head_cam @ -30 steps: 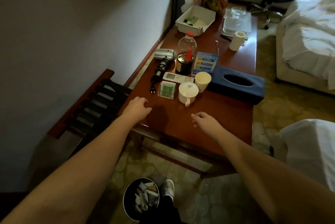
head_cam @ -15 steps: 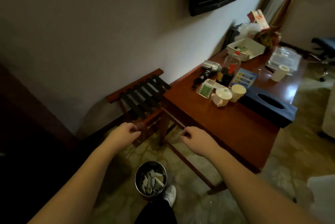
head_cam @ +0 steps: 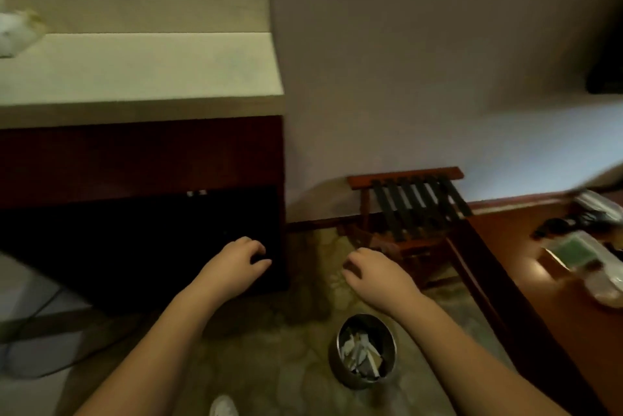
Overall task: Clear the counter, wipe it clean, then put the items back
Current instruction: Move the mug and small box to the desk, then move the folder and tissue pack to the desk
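Note:
The brown wooden counter [head_cam: 573,297] shows only at the right edge, with several blurred items on it, among them a clear box with green contents [head_cam: 573,249]. My left hand [head_cam: 232,264] hangs in front of a dark cabinet, fingers loosely curled, holding nothing. My right hand [head_cam: 374,275] hovers over the patterned floor, left of the counter, fingers loosely curled and holding nothing. A pale stone countertop [head_cam: 141,72] lies at the upper left with a white cloth-like thing [head_cam: 13,35] at its far left edge.
A slatted wooden luggage rack [head_cam: 411,206] stands against the wall between cabinet and counter. A metal waste bin [head_cam: 365,350] with paper scraps sits on the floor below my right hand. My shoe [head_cam: 222,407] shows at the bottom. A dark cabinet [head_cam: 135,213] sits under the pale countertop.
The view has swung left, away from the wooden counter toward the pale countertop and cabinet. Both hands left the counter's edge and now hang over the floor, holding nothing.

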The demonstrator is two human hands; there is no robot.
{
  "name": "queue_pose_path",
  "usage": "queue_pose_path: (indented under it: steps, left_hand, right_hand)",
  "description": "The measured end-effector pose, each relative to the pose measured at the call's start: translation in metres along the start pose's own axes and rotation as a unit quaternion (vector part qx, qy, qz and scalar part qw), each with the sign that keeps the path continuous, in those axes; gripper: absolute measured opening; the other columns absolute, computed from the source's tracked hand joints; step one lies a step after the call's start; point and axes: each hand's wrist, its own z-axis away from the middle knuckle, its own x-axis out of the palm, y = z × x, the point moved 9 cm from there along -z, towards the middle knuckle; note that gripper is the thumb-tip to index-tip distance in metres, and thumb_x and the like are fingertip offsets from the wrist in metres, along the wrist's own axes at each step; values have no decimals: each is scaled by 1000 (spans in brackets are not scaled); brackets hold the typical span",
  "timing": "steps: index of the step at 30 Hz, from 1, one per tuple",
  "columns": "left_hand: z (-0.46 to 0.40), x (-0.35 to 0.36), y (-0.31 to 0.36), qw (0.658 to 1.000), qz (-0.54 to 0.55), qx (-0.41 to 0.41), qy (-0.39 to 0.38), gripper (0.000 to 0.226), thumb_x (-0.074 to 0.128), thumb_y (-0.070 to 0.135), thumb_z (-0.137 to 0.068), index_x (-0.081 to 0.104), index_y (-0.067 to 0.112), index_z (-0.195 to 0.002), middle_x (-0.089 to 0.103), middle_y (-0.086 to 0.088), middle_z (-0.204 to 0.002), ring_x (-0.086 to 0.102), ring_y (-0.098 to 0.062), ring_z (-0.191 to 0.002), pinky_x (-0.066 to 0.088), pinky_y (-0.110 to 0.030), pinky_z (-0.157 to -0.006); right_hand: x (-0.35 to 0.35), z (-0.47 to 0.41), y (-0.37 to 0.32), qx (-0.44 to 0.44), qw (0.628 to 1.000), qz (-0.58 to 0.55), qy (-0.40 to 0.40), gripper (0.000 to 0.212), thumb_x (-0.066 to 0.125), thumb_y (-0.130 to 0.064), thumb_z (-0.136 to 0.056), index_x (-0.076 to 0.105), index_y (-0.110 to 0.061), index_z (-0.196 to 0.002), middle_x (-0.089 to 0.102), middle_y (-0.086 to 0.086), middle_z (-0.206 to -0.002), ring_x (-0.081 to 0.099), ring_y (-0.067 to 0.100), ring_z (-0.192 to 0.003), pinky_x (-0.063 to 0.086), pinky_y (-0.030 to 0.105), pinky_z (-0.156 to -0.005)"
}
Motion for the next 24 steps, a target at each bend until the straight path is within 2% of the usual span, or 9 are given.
queue_pose_path:
  steps: [7,13,16,20,24]
  left_hand:
    - [43,-87,-142,995,35,-56,71,38,52,40,-97,54,23,-131,51,8,-129,51,-9,-115,45,-21,-92]
    - [59,-158,-261,986,51,-97,122,34,52,41,-96,58,24,-125,52,11,-123,51,-4,-104,42,-18,-82]
    - [62,-195,-305,980,62,-108,155,29,52,40,-96,60,25,-120,50,15,-114,51,-2,-96,40,-17,-73]
    - [67,-255,-356,965,63,-117,226,24,55,34,-95,66,20,-111,53,11,-106,55,-9,-101,41,-24,-80]
    - [73,-319,-394,944,66,-138,292,19,56,32,-94,67,20,-103,57,6,-101,57,-14,-95,45,-30,-80]
  right_hand:
    - [18,-71,-159,-124,992,-15,-34,32,45,-38,-98,55,-25,-125,54,-9,-120,55,8,-103,47,21,-82]
    - [26,-119,-287,-196,980,-6,-36,33,45,-38,-98,54,-26,-128,54,-10,-121,56,7,-102,51,25,-86]
    - [20,-144,-345,-220,975,-6,-26,32,46,-37,-98,55,-27,-127,55,-11,-119,57,5,-99,52,26,-85]
    - [4,-181,-418,-235,971,6,-32,28,46,-39,-97,58,-29,-120,59,-11,-115,58,8,-97,53,30,-83]
    - [-25,-205,-475,-261,965,20,20,28,47,-39,-97,61,-26,-118,63,-8,-117,59,13,-105,49,31,-85]
